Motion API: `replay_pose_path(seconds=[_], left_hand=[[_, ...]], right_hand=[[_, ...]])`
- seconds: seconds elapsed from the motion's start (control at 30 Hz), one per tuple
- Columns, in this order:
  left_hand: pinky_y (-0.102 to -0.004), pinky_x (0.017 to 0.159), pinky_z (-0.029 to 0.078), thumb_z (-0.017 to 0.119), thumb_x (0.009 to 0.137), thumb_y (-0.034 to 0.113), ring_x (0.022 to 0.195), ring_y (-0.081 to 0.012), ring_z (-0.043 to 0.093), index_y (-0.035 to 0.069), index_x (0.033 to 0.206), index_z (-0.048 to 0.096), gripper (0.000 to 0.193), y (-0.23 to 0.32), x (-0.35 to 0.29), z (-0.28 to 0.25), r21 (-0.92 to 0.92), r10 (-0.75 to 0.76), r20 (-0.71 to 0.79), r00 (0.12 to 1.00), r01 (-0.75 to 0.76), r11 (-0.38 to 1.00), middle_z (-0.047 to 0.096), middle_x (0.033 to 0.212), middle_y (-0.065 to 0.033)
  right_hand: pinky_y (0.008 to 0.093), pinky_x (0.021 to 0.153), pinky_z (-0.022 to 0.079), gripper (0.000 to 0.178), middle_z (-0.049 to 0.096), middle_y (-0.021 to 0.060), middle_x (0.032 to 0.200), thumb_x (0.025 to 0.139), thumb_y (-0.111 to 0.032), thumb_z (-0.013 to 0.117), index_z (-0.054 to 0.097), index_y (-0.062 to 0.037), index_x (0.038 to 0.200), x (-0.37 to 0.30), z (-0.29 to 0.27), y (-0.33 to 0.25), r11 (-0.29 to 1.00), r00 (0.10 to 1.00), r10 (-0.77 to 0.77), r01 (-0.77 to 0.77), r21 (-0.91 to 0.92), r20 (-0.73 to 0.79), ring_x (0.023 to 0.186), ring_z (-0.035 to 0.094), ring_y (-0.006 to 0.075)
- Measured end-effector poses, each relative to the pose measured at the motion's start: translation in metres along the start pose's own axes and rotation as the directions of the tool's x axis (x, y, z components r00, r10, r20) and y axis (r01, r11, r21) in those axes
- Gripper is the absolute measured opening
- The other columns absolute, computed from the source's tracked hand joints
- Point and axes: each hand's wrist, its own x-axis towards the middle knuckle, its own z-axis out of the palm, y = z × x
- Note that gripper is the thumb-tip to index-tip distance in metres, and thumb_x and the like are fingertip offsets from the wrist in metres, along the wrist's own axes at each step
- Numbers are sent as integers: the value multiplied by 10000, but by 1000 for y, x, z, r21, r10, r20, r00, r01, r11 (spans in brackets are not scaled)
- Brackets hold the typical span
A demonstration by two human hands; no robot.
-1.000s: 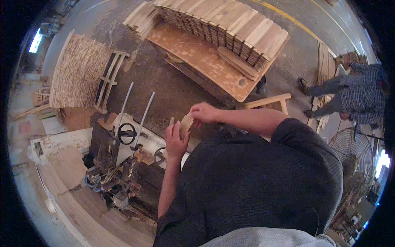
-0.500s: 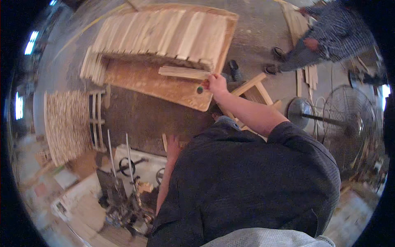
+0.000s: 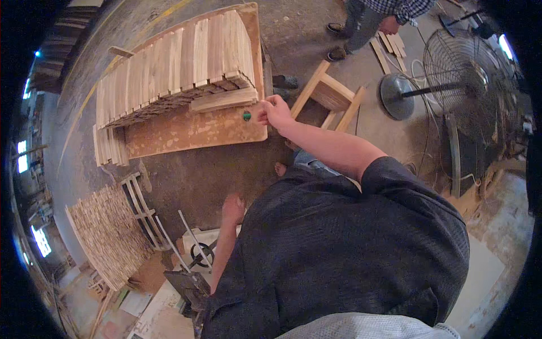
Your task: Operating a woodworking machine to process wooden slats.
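Note:
My right hand [image 3: 275, 112] reaches over the near right corner of a light-brown board platform [image 3: 192, 129]. Its bent fingertips sit at the right end of a short stack of wooden slats [image 3: 223, 100], and no grip on them shows. Close to those fingers is a round green spot [image 3: 247, 116] on the platform. Behind the slats rises a large stack of wooden planks [image 3: 175, 53], laid side by side in layers. Low on my left, beside a machine, my left hand [image 3: 232, 209] hangs with curled fingers. Nothing shows in it.
A machine with a black handwheel [image 3: 202, 254] and upright metal rods stands at lower left. Near it is a big block of stacked wood strips [image 3: 110, 237]. On my right are a wooden frame stand [image 3: 333, 93], a pedestal fan [image 3: 463, 68] and another person [image 3: 367, 28].
My view has turned, shifting the platform and planks left. My right hand remains by the slat ends. A thin wood strip seen beside my left hand is no longer visible.

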Motion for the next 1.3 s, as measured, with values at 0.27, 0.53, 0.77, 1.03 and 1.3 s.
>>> replay_pose_path(seconds=[0.27,0.53,0.77,1.03,1.3], left_hand=[[-432,1048,433,645,877,283,1230,-348,539,79,1288,589,462,-50,31,22,82,87,100,991,-95,992,593,1282,-187],[-421,1056,426,630,895,273,1251,-326,522,67,1305,573,462,60,60,-5,-24,236,62,970,-235,972,576,1322,-144],[-424,964,473,642,882,224,1130,-352,577,36,1204,621,373,167,83,-8,33,515,-110,850,-515,857,604,1195,-163],[-436,982,460,655,863,244,1152,-367,555,49,1161,633,358,251,85,29,5,319,-238,918,-327,945,598,1183,-180],[-439,1051,419,654,860,310,1238,-357,508,76,1246,618,452,298,57,75,-36,212,-99,972,-216,976,559,1284,-189]], right_hand=[[465,780,519,320,673,232,951,920,-303,578,632,3,999,-68,-200,117,410,989,-148,88,-908,29,897,657,405],[416,594,569,361,692,149,757,911,-382,603,675,-29,935,-173,-409,174,179,808,360,-551,-815,-467,665,695,294],[436,611,564,324,700,119,757,909,-359,600,678,-47,953,-159,-417,146,507,843,275,-536,-675,-463,682,698,288],[476,804,511,385,676,249,990,865,-367,574,682,-11,966,-118,-468,69,271,997,80,-1,-963,21,904,642,435],[460,758,555,339,710,161,1007,919,-334,527,702,-46,955,-70,-671,36,-462,949,311,190,-866,43,920,681,336]])
